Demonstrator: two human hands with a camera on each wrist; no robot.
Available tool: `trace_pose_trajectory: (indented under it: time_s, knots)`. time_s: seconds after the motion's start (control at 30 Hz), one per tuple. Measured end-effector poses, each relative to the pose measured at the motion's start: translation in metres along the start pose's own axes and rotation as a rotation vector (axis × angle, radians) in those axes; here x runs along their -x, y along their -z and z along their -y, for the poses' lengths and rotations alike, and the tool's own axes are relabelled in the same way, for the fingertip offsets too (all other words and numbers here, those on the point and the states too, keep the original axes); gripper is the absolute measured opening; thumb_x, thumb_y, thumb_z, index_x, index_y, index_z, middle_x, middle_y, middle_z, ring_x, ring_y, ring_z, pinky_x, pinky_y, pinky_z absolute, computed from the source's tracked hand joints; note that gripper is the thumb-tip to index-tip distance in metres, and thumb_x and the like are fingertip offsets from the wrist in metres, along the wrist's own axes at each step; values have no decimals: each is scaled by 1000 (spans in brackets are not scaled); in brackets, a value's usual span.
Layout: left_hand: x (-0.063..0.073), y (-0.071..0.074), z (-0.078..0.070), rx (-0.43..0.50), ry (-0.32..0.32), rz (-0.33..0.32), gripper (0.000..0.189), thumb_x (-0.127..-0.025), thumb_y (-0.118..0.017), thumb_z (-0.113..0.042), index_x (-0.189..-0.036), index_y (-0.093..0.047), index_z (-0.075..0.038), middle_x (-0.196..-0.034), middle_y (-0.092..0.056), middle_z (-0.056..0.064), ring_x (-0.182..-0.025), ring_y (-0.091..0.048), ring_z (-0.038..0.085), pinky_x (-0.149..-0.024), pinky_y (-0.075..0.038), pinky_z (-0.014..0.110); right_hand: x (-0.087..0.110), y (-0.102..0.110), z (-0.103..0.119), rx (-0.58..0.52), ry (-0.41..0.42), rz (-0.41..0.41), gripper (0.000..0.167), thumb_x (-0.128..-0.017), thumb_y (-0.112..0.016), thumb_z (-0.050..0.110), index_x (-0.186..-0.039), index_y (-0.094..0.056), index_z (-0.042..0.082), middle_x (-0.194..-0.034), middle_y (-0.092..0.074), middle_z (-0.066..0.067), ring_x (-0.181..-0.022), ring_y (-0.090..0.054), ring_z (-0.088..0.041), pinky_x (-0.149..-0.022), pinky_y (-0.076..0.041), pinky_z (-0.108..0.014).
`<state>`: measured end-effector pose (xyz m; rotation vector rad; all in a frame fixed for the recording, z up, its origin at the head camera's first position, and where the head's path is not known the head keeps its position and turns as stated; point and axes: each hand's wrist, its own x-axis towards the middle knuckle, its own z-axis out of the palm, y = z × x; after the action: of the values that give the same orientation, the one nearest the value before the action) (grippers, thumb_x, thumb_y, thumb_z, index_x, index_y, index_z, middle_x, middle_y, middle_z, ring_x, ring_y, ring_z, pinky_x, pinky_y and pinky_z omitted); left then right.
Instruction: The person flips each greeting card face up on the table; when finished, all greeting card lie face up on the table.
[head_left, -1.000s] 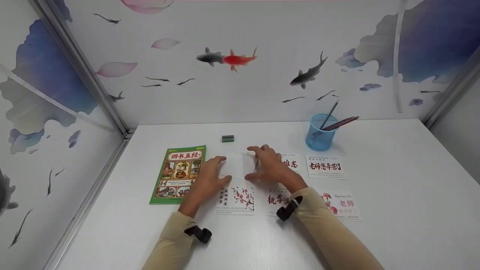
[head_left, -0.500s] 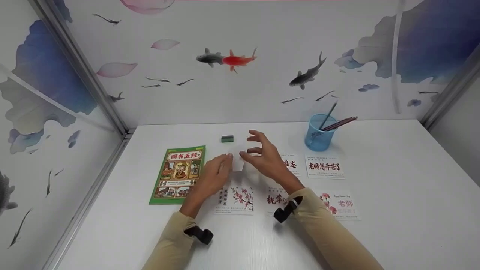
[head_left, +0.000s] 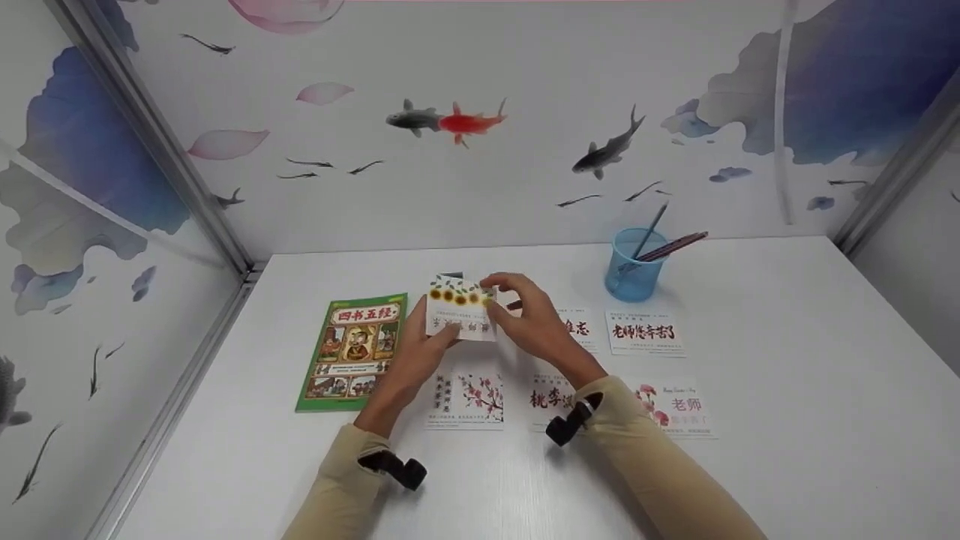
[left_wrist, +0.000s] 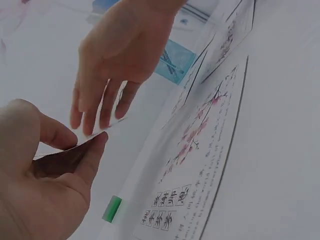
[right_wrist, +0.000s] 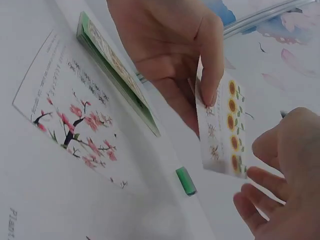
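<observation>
My left hand (head_left: 412,352) holds a white card (head_left: 459,313) printed with a row of sunflowers, its thumb on the printed side and fingers behind. From the head view the card's writing looks upside down. At the card's right edge is my right hand (head_left: 531,319), fingers loosely bent; in the right wrist view a fingertip (right_wrist: 252,172) lies close to the card's corner, and whether it touches cannot be told. The left wrist view shows the card nearly edge-on in the left hand (left_wrist: 50,175). Below the hands lies a plum-blossom card (head_left: 466,401).
A green comic-covered book (head_left: 351,352) lies left. Behind the held card, a small green block (right_wrist: 186,181) is partly hidden. More printed cards lie right, including a red-lettered card (head_left: 646,334) and a pink-flower card (head_left: 679,409). A blue cup (head_left: 634,270) with pencils stands behind.
The card was blank side up between both hands; it has been turned, and its sunflower side now faces the head camera. The left hand now grips it, and it partly covers the green block.
</observation>
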<state>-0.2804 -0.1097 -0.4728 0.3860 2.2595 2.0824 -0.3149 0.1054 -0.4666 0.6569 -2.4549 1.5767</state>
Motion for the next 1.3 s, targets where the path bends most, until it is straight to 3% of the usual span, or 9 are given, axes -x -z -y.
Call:
trace_pose_trajectory:
  time_s: [0.2,0.33,0.43,0.57,0.67,0.8,0.93,1.17,1.3]
  knots:
    - [1,4,1,104,15,-24,65,-103,-69,-11,-159,-35,-9,-144,-61,19,-125,-70,27,-110,-58,39,-2,3,-2,59,-54,-24,47,-102,-76,20,-147,-64,12,-135,-73,-13,-119,-72,-30,-98,-61,-48]
    - [1,4,-1,204,-41,21,74,-100,-78,-15,-159,-34,-12,-145,-66,21,-131,-69,32,-110,-58,40,-2,8,5,-10,-134,-67,48,-101,-78,31,-145,-65,17,-116,-78,-9,-102,-77,-26,-87,-63,-40]
    - [1,1,-4,215,-83,34,72,-99,-80,-14,-157,-38,-13,-144,-70,18,-136,-67,36,-109,-58,38,-3,11,11,-86,-162,-70,53,-101,-78,34,-148,-61,17,-104,-78,-12,-94,-77,-32,-80,-59,-35]
    - [-1,-1,-5,224,-108,-2,54,-106,-71,-11,-154,-46,-9,-142,-66,19,-131,-68,39,-105,-62,43,-3,10,15,-109,-202,0,73,-100,-79,41,-160,-47,12,-100,-80,-15,-90,-78,-33,-80,-55,-35]
    - [-3,0,-2,217,-86,-64,44,-111,-60,-9,-153,-50,-8,-136,-63,21,-118,-72,34,-98,-65,43,-3,11,17,-79,-225,5,86,-97,-81,45,-164,-40,11,-112,-78,-11,-98,-78,-26,-86,-59,-38]
    - [-5,4,1,110,-12,-132,48,-112,-56,-10,-159,-50,-13,-131,-67,20,-103,-73,25,-87,-66,38,-3,14,16,-104,-210,-79,71,-97,-83,32,-157,-49,16,-131,-69,-10,-110,-74,-24,-89,-63,-42]
    - [-6,6,2,26,53,-161,61,-111,-58,-12,-168,-38,-16,-128,-72,20,-100,-76,22,-84,-64,34,-3,19,13,-127,-170,-91,42,-98,-78,15,-136,-60,13,-127,-71,-12,-103,-74,-27,-83,-62,-38]
    - [-6,11,4,14,7,-192,58,-103,-75,-14,-155,-49,-11,-134,-71,20,-115,-76,29,-94,-65,38,-2,18,4,53,-205,-14,25,-97,-79,14,-121,-73,12,-106,-75,-11,-87,-76,-20,-72,-59,-31]
    - [-5,15,8,-163,-8,-120,47,-96,-81,-7,-140,-67,-9,-141,-69,15,-125,-72,33,-103,-62,41,0,16,0,121,-239,51,29,-97,-80,16,-125,-72,11,-101,-76,-11,-77,-76,-18,-67,-59,-30]
